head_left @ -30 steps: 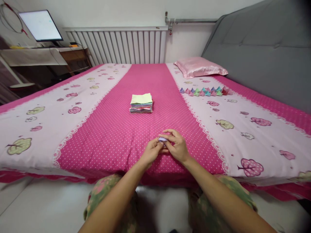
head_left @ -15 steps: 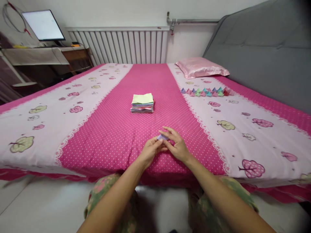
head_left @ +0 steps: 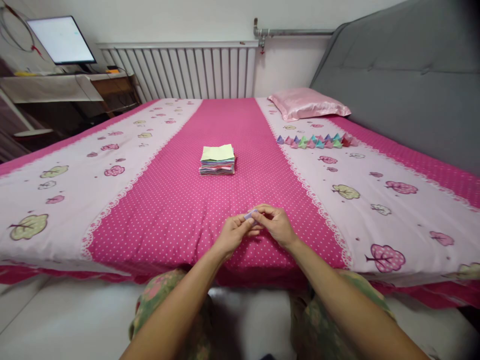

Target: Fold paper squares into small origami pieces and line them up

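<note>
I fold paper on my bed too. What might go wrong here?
The small purple paper, pinched between left hand and right hand above the soft bedspread, may crease unevenly without firm backing. Held near the front edge, it might drop to the floor if it slips.

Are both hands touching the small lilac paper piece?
Touching. The head view shows the left hand and right hand pinching the lilac paper piece between their fingertips.

Bed (head_left: 168, 210), pink dotted sheet, pale tree-print side bands. Centre: stack of coloured paper squares (head_left: 218, 160). Far right: pink pillow (head_left: 309, 103); just before it, row of small folded pieces (head_left: 315, 141), probably paper.
</note>
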Available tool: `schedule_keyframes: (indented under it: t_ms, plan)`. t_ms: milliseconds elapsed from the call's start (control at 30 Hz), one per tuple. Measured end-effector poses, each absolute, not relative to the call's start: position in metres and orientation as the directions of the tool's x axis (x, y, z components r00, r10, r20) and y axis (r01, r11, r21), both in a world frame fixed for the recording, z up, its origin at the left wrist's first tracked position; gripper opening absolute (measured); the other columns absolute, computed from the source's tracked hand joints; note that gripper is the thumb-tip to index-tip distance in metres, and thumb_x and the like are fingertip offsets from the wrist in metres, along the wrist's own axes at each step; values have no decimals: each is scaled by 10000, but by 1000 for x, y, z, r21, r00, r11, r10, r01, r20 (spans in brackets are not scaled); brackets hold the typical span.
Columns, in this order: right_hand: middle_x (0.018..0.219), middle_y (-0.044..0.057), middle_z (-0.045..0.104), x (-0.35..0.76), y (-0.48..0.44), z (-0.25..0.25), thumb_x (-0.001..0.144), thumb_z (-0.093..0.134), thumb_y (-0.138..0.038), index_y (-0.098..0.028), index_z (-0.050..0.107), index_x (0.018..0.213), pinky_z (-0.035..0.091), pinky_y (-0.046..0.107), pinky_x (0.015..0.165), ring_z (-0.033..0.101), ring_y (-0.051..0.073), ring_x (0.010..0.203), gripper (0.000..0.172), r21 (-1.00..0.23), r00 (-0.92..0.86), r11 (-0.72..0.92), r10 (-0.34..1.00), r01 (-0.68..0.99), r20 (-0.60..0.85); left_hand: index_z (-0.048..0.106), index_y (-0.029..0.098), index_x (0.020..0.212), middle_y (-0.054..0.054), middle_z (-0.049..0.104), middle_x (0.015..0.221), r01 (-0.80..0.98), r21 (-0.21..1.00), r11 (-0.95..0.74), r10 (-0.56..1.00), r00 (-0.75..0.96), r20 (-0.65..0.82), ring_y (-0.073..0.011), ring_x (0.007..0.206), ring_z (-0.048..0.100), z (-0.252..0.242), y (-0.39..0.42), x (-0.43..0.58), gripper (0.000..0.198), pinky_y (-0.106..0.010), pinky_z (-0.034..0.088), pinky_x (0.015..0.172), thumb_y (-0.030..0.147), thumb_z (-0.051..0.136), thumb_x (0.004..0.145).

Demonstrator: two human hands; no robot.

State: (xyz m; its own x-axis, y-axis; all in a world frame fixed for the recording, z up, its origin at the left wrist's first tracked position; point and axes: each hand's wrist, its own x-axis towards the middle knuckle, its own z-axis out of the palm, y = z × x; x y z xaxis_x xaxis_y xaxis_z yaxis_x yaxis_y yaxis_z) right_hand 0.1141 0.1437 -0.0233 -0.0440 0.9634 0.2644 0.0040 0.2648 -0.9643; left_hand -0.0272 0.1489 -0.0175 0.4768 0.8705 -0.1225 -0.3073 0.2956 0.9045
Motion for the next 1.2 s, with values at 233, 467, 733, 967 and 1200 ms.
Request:
schedule_keyframes:
  t_ms: [233, 467, 733, 967, 1200]
  plan:
    - [652, -1, 618, 108, 140, -20, 716, 653, -337, -170, 679, 668, 432, 234, 569, 541, 113, 595, 176, -981, 16, 142, 990, -136, 141, 667, 100, 801, -70, 691, 676, -181, 948, 262, 882, 443, -160, -153, 650, 649, -21, 149, -26, 381, -252, 492, 619, 405, 745, 588]
    - [613, -5, 609, 108, 141, -25, 710, 653, -374, -160, 672, 709, 411, 226, 524, 519, 106, 547, 216, -989, -11, 110, 994, -99, 112, 646, 81, 730, -93, 683, 644, -108, 955, 277, 858, 475, -196, -158, 585, 648, -23, 149, -24, 430, -252, 496, 580, 472, 732, 572]
    - [588, 9, 624, 107, 142, -22, 703, 644, -414, -144, 703, 682, 394, 237, 513, 510, 109, 521, 278, -987, 27, 41, 999, -157, 37, 623, 95, 754, -79, 679, 617, -61, 959, 276, 853, 476, -215, -136, 546, 636, -25, 150, -24, 451, -227, 481, 542, 497, 721, 575]
    - [635, -2, 617, 109, 144, -23, 746, 605, -435, -156, 699, 820, 399, 223, 567, 510, 98, 574, 304, -979, -35, 28, 999, -200, 36, 599, 96, 753, -62, 662, 586, -54, 966, 253, 877, 434, -206, -132, 504, 622, -26, 150, -24, 432, -226, 472, 509, 506, 672, 636]
    - [601, -21, 570, 112, 144, -33, 707, 642, -445, -144, 636, 707, 374, 214, 505, 468, 86, 519, 301, -964, -56, 6, 998, -265, 22, 604, 92, 707, -61, 643, 561, -47, 968, 245, 891, 406, -205, -120, 466, 599, -31, 156, -20, 460, -226, 463, 486, 535, 677, 606]
